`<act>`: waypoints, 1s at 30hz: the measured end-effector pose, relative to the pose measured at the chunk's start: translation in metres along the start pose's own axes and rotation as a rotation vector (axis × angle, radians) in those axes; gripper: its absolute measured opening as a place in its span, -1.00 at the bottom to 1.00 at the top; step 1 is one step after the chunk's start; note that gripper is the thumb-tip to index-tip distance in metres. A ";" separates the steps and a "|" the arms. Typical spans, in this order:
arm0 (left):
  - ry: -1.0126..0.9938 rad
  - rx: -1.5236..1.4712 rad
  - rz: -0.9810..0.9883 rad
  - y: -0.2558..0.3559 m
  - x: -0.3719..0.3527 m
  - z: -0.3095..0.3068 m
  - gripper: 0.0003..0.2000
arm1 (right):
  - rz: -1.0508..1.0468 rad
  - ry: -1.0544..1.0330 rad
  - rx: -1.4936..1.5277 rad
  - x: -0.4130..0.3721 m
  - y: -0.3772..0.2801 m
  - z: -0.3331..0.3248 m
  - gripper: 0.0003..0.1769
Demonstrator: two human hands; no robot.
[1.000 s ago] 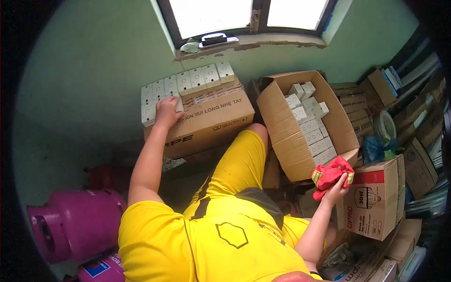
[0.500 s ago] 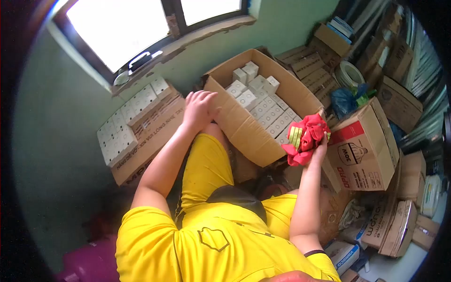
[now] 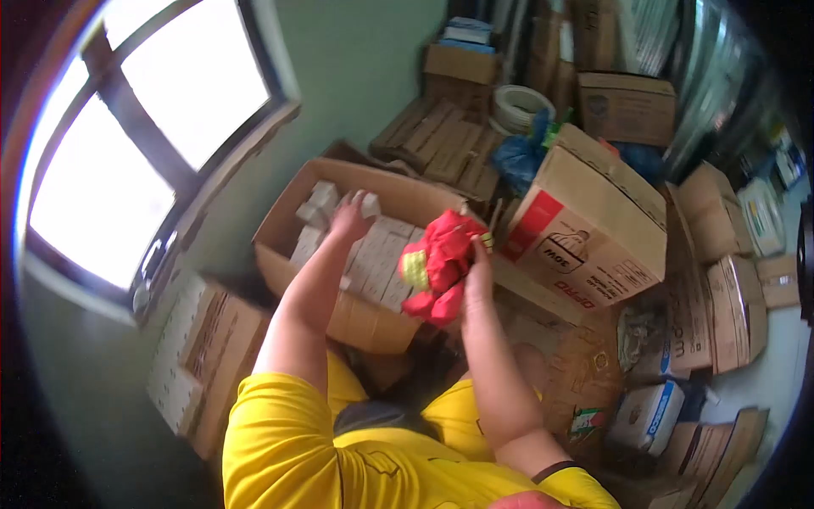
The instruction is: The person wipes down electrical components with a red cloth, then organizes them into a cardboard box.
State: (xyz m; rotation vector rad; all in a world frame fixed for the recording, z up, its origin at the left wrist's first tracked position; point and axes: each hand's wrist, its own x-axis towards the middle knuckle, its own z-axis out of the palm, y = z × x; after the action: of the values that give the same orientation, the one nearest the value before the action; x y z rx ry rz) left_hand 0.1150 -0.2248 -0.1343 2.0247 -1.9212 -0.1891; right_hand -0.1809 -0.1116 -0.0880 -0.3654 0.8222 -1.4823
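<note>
Inside the large open carton, my left hand has its fingers closed on a small white box near the far wall. Rows of similar white boxes fill the carton beneath my forearm. Over the carton's right side, my right hand grips a crumpled red cloth with yellow-green bands. The cloth hides part of the carton's contents and some of my fingers.
To the left, beneath the window, stands a carton topped with white boxes. A bulb carton is on the right, a blue plastic bag behind it. Flattened cartons and a white coil lie farther back.
My left hand has gone from the carton's near left edge into it and taken hold of a small white box. The red cloth stays in my right hand. The view has turned right.
</note>
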 end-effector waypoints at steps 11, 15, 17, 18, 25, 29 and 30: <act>0.102 0.105 0.041 -0.006 0.021 0.048 -0.26 | -0.022 0.174 -0.325 -0.034 -0.039 0.043 -0.35; 0.070 0.208 0.016 0.008 0.020 0.036 -0.32 | 0.000 0.134 -0.162 -0.014 -0.003 0.032 -0.42; 0.077 0.353 0.052 0.035 0.006 0.013 -0.34 | 0.035 0.120 -0.123 -0.020 -0.015 0.040 -0.40; 0.086 0.423 0.061 0.041 0.002 0.004 -0.35 | -0.025 0.115 -0.111 -0.016 -0.012 0.040 -0.39; -0.040 -1.244 -0.349 0.035 -0.014 -0.041 -0.64 | 0.072 -0.118 0.196 -0.008 -0.007 0.030 -0.36; -0.056 -1.901 -0.330 0.096 -0.089 -0.075 -0.62 | 0.158 -0.349 0.327 -0.037 -0.021 0.040 -0.29; -0.099 -1.944 -0.232 0.105 -0.108 -0.072 -0.58 | 0.073 -0.400 0.175 -0.044 -0.014 0.045 -0.28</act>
State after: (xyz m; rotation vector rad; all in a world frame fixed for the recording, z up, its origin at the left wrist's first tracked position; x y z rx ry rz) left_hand 0.0312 -0.1094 -0.0468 0.7275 -0.5891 -1.4579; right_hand -0.1561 -0.0829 -0.0366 -0.4751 0.3807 -1.3424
